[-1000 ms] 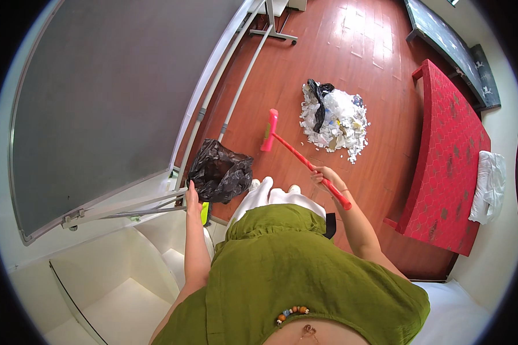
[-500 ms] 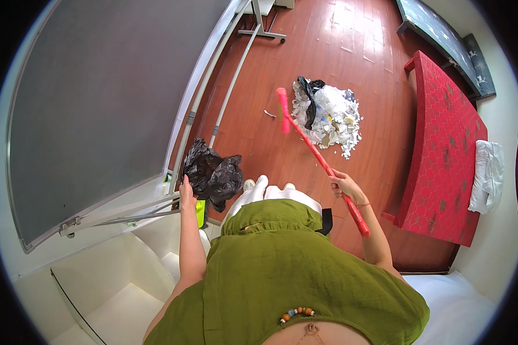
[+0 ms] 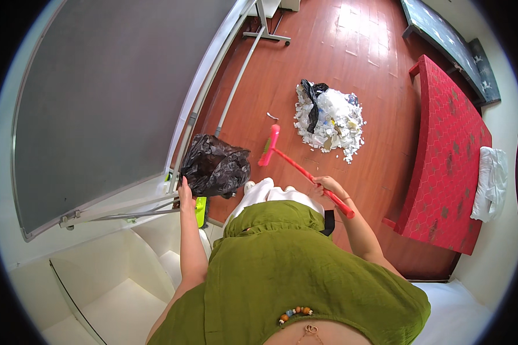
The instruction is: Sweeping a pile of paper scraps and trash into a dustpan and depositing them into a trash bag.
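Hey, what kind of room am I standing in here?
Probably a multipurpose indoor room, perhaps for teaching or meetings: it has a large grey framed board, a red patterned piece of furniture and a reddish wood-look floor.

Left hand (image 3: 186, 195): fingers mostly hidden by the black plastic bag (image 3: 221, 172); can't tell what's inside, if anything. Yellow-green item (image 3: 201, 211) partly covered by bag and left hand, kind unclear. Right hand (image 3: 330, 185) hides a stretch of the red broom's handle (image 3: 296, 165). Scraps in the paper pile (image 3: 335, 127) too small to identify. Grey board (image 3: 109, 103) cut off at top.
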A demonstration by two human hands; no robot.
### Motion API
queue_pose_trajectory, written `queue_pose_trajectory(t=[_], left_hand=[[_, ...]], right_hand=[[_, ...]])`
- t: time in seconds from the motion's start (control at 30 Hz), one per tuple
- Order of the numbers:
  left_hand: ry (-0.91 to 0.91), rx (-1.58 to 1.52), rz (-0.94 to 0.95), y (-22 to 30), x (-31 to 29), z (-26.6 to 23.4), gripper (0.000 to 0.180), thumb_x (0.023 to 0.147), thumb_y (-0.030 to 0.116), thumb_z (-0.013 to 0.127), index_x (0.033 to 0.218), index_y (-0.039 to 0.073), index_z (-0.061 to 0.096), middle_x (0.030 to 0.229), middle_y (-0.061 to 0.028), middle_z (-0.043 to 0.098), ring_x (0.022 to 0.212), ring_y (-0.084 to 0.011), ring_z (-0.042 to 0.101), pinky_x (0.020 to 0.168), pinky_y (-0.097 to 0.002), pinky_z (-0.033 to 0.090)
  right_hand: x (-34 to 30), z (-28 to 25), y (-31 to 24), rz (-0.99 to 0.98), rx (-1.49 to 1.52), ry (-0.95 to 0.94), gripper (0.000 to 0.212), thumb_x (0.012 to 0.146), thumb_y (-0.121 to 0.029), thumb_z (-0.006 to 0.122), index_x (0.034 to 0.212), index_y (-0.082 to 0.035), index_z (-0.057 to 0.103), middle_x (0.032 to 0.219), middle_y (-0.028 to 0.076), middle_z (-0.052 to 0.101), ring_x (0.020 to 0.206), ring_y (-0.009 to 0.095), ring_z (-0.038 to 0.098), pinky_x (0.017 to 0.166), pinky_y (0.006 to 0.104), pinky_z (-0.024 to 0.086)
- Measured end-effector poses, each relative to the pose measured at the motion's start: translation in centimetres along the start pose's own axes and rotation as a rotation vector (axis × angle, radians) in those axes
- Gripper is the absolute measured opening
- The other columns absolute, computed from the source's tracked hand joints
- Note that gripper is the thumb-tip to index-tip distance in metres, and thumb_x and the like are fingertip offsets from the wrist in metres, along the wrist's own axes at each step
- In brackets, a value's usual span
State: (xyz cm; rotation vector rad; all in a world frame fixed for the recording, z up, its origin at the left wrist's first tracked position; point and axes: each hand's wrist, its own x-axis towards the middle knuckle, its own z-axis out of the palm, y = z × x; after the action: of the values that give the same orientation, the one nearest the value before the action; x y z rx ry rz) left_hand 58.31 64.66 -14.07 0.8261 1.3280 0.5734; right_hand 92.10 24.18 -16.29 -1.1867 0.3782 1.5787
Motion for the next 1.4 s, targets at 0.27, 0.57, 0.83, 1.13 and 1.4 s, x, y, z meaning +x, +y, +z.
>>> queue_pose_trajectory(t=[0.27,0.57,0.83,1.13,1.4], left_hand=[[0.071,0.018,-0.061,-1.0,-2.2,0.3,0.056,0.092,0.049,0.052,0.124,0.003,0.053,0.115,-0.0109,0.063,0.097,-0.0249,0.065,0.077,-0.0401,0.057],[0.078,0.030,-0.046,-0.1,-3.0,1.7,0.053,0.094,0.047,0.051,0.124,0.003,0.053,0.116,-0.0115,0.061,0.097,-0.0254,0.065,0.076,-0.0400,0.057],[0.112,0.019,-0.065,-3.3,-1.6,1.0,0.051,0.094,0.045,0.051,0.121,0.002,0.054,0.114,-0.0123,0.062,0.096,-0.0268,0.065,0.077,-0.0410,0.057],[0.115,0.266,-0.052,-5.2,0.8,6.2,0.052,0.092,0.043,0.054,0.114,-0.004,0.056,0.097,-0.0123,0.064,0.076,-0.0231,0.066,0.052,-0.0339,0.052],[0.097,0.355,-0.007,-7.3,3.1,5.5,0.053,0.089,0.044,0.058,0.117,-0.001,0.055,0.103,-0.0113,0.063,0.081,-0.0236,0.066,0.058,-0.0375,0.055]], right_hand=[[-0.9,1.2,-5.8,-0.205,0.046,-0.035,0.010,0.094,-0.015,0.051,0.085,-0.014,0.046,0.058,-0.005,0.037,0.040,0.005,0.032,0.034,0.0224,0.027],[7.3,1.4,-10.5,-0.111,0.524,-0.161,0.009,0.093,-0.011,0.053,0.087,-0.006,0.047,0.064,0.001,0.046,0.045,0.007,0.042,0.037,0.0211,0.035],[0.3,-2.3,-0.3,-0.504,-0.668,0.364,0.032,0.087,-0.007,0.055,0.119,-0.003,0.054,0.059,-0.002,0.045,0.042,0.008,0.042,0.036,0.0266,0.036],[-14.6,0.0,1.3,-0.452,-0.341,0.405,0.063,0.088,-0.005,0.056,0.145,-0.005,0.031,0.062,-0.003,0.042,0.042,0.006,0.040,0.036,0.0241,0.033],[-12.0,1.0,-1.3,-0.499,-0.216,0.303,0.057,0.091,-0.009,0.055,0.144,-0.007,0.035,0.064,-0.004,0.042,0.045,0.005,0.038,0.038,0.0230,0.035]])
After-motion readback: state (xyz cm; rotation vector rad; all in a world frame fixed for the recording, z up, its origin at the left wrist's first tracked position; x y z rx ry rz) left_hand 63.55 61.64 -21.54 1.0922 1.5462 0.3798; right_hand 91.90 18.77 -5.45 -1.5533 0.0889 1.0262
